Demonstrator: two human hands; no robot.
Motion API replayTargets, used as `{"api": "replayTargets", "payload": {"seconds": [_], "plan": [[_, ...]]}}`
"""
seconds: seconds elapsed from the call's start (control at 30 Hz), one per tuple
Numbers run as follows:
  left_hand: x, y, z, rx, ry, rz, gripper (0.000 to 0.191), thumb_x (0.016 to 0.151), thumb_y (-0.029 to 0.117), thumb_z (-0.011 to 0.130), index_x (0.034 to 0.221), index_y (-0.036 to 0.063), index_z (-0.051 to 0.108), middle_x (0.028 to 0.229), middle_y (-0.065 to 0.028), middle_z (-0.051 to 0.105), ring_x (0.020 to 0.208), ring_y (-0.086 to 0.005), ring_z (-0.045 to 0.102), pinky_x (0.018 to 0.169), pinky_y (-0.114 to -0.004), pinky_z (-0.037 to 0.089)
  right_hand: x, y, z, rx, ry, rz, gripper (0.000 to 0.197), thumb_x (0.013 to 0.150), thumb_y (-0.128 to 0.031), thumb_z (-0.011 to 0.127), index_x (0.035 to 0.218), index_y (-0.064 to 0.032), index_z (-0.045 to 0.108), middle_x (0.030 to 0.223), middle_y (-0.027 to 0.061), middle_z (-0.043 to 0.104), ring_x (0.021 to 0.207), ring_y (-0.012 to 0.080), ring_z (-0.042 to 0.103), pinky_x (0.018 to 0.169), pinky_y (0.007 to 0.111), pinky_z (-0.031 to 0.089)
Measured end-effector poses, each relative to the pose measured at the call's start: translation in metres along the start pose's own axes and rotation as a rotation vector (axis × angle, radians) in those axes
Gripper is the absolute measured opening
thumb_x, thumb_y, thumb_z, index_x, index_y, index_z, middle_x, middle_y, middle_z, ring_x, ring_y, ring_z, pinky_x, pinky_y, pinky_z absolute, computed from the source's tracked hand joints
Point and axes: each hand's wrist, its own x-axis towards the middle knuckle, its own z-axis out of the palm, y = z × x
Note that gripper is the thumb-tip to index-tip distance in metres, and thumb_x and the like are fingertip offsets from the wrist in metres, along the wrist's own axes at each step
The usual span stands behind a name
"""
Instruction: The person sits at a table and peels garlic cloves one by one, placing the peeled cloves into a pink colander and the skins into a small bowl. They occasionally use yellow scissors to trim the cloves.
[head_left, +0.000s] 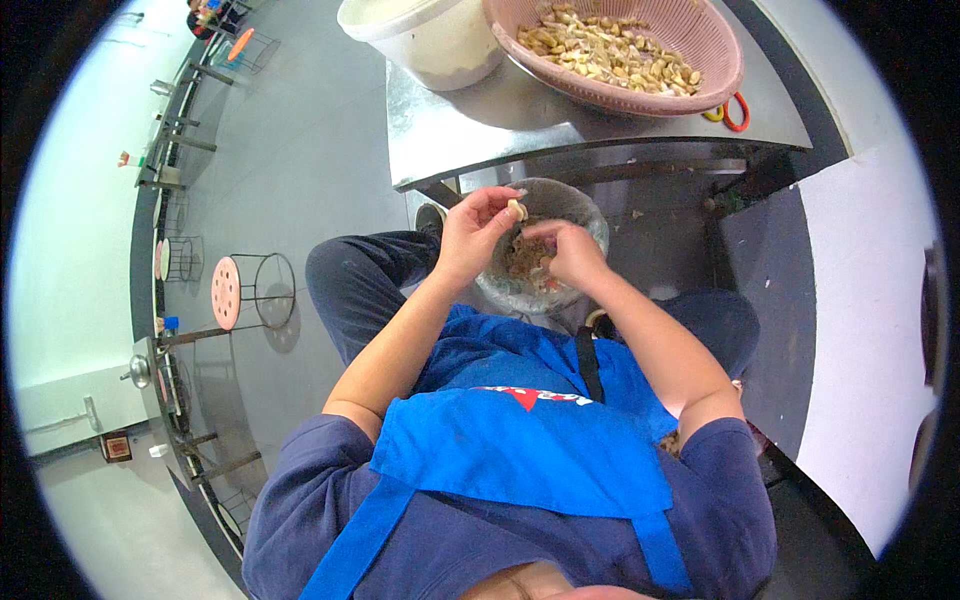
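Note:
My left hand (474, 229) pinches a small pale food piece (517, 210), which looks like a bit of mushroom, between thumb and fingertips. To its right, my right hand (574, 255) hovers with curled fingers, blurred by motion; whether it holds anything is unclear. Both hands are over a round bin (592, 214) lined with a clear plastic bag. Dark brown scraps (525, 259) lie inside it, partly hidden by the hands. Beyond the bin, a pink plastic colander (712, 45) on the metal table holds many similar tan pieces (607, 52).
A white plastic bucket (450, 52) stands left of the colander on the metal table (442, 131). Red and yellow looped handles (739, 112) poke out beneath the colander. My knees flank the bin. A pink-topped stool (226, 292) stands left, near wall-side tables. A person (201, 22) is far off.

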Motion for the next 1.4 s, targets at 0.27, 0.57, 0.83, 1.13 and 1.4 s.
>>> {"api": "replayTargets", "payload": {"seconds": [0.27, 0.57, 0.83, 1.13, 1.4], "plan": [[-0.002, -0.014, -0.011, 0.167, 0.092, 0.013, 0.017, 0.089, 0.002, 0.069, 0.105, 0.0016, 0.064, 0.101, -0.0031, 0.068, 0.094, -0.0108, 0.062, 0.084, -0.025, 0.049, 0.019, -0.02, -0.029, 0.783, -0.211, 0.138, 0.032, 0.09, -0.017, 0.072, 0.116, 0.0006, 0.067, 0.095, 0.0054, 0.072, 0.082, 0.0115, 0.067, 0.071, 0.025, 0.053], [-0.008, 0.007, 0.0, 0.381, 0.057, 0.183, 0.014, 0.084, 0.003, 0.073, 0.098, -0.0003, 0.07, 0.095, -0.0065, 0.07, 0.084, -0.0153, 0.067, 0.079, -0.028, 0.054, 0.021, -0.034, -0.024, 1.07, -0.182, 0.491, 0.025, 0.092, -0.021, 0.071, 0.111, -0.0052, 0.068, 0.095, 0.0016, 0.07, 0.08, 0.0078, 0.065, 0.072, 0.02, 0.052], [0.0, 0.023, -0.006, 0.566, -0.059, 0.133, 0.01, 0.084, 0.004, 0.071, 0.093, 0.0002, 0.071, 0.087, -0.0118, 0.071, 0.078, -0.0184, 0.068, 0.072, -0.03, 0.053, 0.016, -0.026, -0.027, 0.982, -0.131, 0.421, 0.021, 0.087, -0.017, 0.076, 0.103, -0.0046, 0.072, 0.089, 0.0013, 0.071, 0.078, 0.0079, 0.064, 0.07, 0.021, 0.051], [0.003, 0.005, 0.012, 0.512, 0.106, 0.245, 0.004, 0.092, 0.003, 0.06, 0.094, -0.0007, 0.06, 0.078, -0.0052, 0.062, 0.071, -0.0116, 0.058, 0.067, -0.027, 0.049, 0.012, -0.025, -0.036, 0.993, -0.14, 0.409, 0.025, 0.085, -0.016, 0.078, 0.108, -0.0068, 0.071, 0.092, 0.0006, 0.071, 0.079, 0.0077, 0.064, 0.071, 0.022, 0.052], [-0.002, -0.044, -0.016, 1.031, -0.16, -0.091, 0.029, 0.086, 0.009, 0.061, 0.114, 0.0059, 0.065, 0.087, -0.0117, 0.07, 0.072, -0.0241, 0.067, 0.066, -0.037, 0.053, 0.013, -0.028, -0.06, 1.101, -0.141, 0.303, 0.033, 0.091, -0.009, 0.069, 0.122, -0.0053, 0.062, 0.102, 0.0013, 0.07, 0.085, 0.0061, 0.066, 0.073, 0.019, 0.054]]}}
